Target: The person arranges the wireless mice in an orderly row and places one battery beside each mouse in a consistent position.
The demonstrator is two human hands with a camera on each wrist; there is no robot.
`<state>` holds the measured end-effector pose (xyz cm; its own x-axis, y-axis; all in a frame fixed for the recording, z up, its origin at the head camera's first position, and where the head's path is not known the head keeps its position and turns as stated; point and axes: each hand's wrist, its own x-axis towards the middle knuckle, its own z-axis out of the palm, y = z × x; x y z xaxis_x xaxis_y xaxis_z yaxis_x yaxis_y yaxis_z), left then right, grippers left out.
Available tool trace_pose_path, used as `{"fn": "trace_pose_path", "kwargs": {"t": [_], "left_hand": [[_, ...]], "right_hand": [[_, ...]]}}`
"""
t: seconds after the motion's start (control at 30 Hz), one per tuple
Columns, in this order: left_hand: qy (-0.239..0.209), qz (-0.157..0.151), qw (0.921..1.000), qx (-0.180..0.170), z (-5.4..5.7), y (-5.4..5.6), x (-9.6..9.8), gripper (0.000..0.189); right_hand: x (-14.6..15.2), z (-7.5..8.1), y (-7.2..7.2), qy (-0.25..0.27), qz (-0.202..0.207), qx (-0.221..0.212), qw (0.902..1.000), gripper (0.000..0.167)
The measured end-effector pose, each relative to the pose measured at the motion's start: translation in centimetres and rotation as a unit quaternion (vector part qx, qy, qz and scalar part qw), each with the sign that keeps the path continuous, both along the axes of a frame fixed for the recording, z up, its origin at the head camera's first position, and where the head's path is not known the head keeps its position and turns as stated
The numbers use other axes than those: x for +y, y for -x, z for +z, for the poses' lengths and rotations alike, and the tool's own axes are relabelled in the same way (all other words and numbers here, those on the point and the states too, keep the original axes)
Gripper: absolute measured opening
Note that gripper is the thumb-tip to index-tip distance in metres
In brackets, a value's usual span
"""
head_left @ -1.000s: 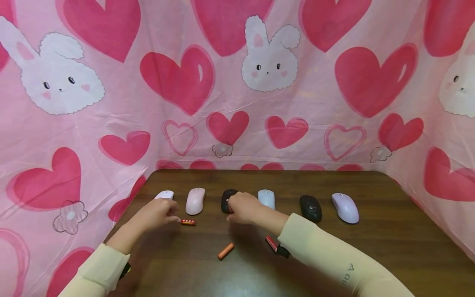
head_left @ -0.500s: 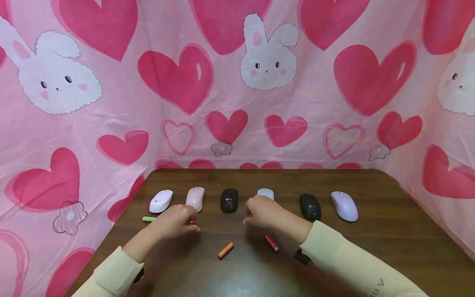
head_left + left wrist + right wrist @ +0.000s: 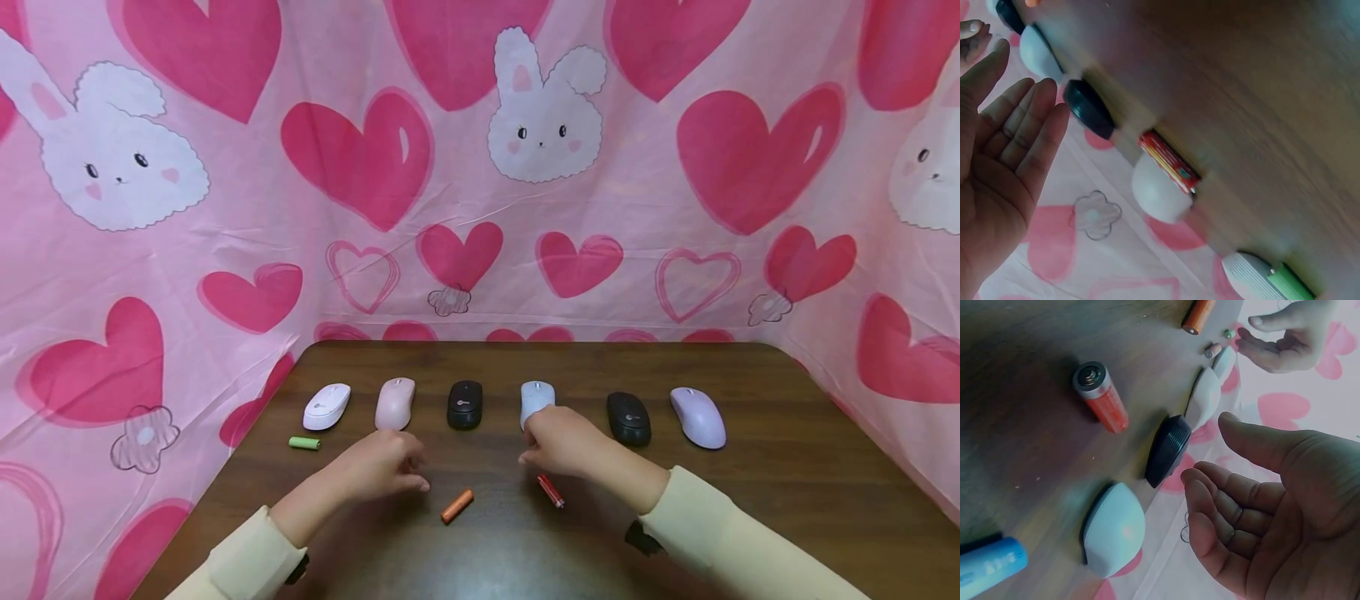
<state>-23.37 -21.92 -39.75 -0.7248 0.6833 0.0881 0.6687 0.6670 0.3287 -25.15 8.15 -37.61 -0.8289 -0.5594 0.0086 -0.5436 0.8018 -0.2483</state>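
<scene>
Six... several computer mice stand in a row. My left hand (image 3: 382, 467) hovers in front of the pink mouse (image 3: 394, 403), fingers relaxed and holding nothing. A red battery (image 3: 1169, 161) before that mouse shows in the left wrist view; the hand hides it in the head view. An orange battery (image 3: 457, 506) lies right of this hand. My right hand (image 3: 566, 443), also holding nothing, has loosely bent fingers and overlaps the front of the light blue mouse (image 3: 537, 397). Just below it lies another red battery (image 3: 551, 491). A blue battery (image 3: 991, 565) appears in the right wrist view.
Also in the row are a white mouse (image 3: 327, 407), a black mouse (image 3: 464, 405), a second black mouse (image 3: 628, 418) and a lavender mouse (image 3: 698, 417). A green battery (image 3: 304, 443) lies before the white one. Heart-printed cloth (image 3: 480, 200) surrounds the wooden table (image 3: 420, 558).
My left hand has moved right and nearer, uncovering the white mouse and green battery. My right hand has shifted right from the black mouse to the light blue one.
</scene>
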Motion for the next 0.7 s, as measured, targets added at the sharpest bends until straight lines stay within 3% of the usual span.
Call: {"fn": "trace_pose_path", "kwargs": {"t": [0.23,0.7], "left_hand": [[0.016,-0.013,0.9998,0.004,-0.4,-0.4,1.3,0.022],[0.037,-0.039,0.9978,-0.038,-1.5,-1.0,2.8,0.014]], "right_hand": [[1.3,-0.2,-0.8,0.013,-0.012,-0.026,0.9995,0.021],[3.7,-1.3,-1.6,0.037,-0.018,-0.063,0.9972,0.014]]}}
